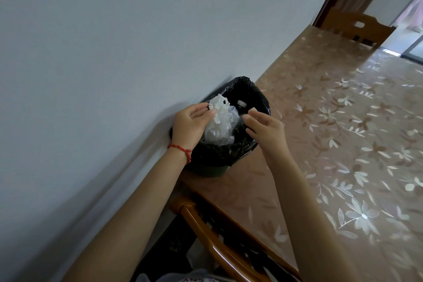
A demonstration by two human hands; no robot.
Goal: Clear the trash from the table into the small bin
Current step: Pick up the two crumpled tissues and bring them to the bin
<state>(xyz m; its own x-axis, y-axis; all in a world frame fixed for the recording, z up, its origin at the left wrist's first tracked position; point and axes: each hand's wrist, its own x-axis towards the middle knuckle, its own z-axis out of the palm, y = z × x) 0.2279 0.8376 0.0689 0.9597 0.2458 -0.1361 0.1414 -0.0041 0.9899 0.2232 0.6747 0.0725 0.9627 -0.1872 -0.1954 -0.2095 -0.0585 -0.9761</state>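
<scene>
The left hand (pixel 191 125) pinches a crumpled clear plastic wrapper (pixel 220 121) over the mouth of the small bin (pixel 229 158) at the table (pixel 343 144) edge. The right hand (pixel 265 128) hovers just beside it, fingers loosely bent, holding nothing. Deep inside the black liner (pixel 258 96), a pale capped thing (pixel 241 103), perhaps a bottle, is half hidden.

Head view, tilted, looking down close over table (pixel 343 135) corner by wall (pixel 91 52).

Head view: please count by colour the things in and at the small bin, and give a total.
White: 1, crumpled white plastic wrapper in the left hand's grip
Black: 1, black plastic bin liner
Grey: 1, small round grey cap
Dark green: 1, small dark green bin
Total: 4
</scene>
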